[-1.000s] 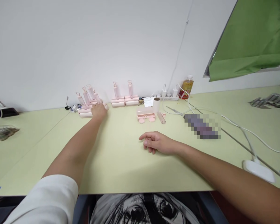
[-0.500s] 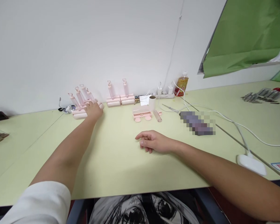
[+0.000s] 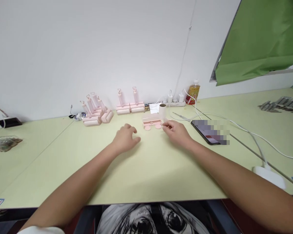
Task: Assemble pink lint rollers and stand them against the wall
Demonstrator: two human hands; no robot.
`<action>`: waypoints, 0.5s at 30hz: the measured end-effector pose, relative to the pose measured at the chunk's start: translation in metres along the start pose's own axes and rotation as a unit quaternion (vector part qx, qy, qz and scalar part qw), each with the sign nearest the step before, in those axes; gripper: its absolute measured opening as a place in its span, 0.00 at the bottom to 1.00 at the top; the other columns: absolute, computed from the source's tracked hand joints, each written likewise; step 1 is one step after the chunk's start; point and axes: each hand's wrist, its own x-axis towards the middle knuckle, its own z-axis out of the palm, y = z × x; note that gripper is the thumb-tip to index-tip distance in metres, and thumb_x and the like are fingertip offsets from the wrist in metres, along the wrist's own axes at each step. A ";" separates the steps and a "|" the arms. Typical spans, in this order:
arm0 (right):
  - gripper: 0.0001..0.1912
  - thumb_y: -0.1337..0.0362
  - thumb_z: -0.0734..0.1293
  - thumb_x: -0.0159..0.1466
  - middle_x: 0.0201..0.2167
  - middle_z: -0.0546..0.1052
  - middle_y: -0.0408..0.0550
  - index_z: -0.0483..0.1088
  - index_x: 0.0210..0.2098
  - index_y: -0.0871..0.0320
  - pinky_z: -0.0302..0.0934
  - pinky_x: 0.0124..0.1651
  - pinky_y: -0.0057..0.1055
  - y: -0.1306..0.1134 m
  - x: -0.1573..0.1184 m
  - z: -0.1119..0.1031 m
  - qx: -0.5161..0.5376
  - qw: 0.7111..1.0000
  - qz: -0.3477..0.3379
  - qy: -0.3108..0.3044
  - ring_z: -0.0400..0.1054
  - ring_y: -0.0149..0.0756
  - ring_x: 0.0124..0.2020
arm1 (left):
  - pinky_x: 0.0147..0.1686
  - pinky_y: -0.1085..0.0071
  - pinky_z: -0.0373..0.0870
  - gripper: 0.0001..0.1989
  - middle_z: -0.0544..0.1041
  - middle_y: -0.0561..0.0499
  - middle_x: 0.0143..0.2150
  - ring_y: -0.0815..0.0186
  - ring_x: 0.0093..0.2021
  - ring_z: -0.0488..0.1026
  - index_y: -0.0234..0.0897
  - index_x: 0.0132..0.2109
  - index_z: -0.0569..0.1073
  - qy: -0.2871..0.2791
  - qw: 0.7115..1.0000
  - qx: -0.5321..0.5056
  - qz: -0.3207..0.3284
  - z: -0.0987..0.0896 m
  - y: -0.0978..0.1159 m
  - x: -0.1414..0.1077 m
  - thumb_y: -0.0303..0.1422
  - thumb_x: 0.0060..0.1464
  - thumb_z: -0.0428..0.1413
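Note:
My left hand [image 3: 125, 139] hovers over the pale green table with its fingers apart and nothing in them. To the right, my right hand [image 3: 177, 132] has its thumb and forefinger together beside an open pink case [image 3: 152, 123]; the clear tube there is mostly hidden behind the fingers, and whether they grip it does not show. Two round pink flaps lie at the case's front. A white roll [image 3: 162, 111] stands behind it. Pink pieces with upright clear tubes [image 3: 92, 121] stand at the left by the wall, and two more [image 3: 123, 110] stand further right.
A phone [image 3: 207, 132] lies right of my right hand, with white cables around it. A power strip [image 3: 175, 104] and a drink bottle [image 3: 193, 93] are at the wall. Metal parts [image 3: 280, 104] lie far right, a plastic bag [image 3: 5, 143] far left, a white charger [image 3: 270, 177] near right.
My left hand has left the pink pieces at the left and come back toward the middle. My right hand has moved forward and right to the case's side. The view has shifted slightly.

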 end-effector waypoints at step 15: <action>0.23 0.54 0.62 0.59 0.51 0.71 0.60 0.72 0.51 0.53 0.56 0.48 0.47 0.012 0.008 -0.003 -0.282 0.942 0.101 -0.150 0.62 0.59 0.52 | 0.44 0.62 0.68 0.19 0.69 0.45 0.49 0.55 0.46 0.70 0.40 0.49 0.72 -0.108 0.988 -0.068 0.087 0.028 0.005 -0.021 0.43 0.53 0.52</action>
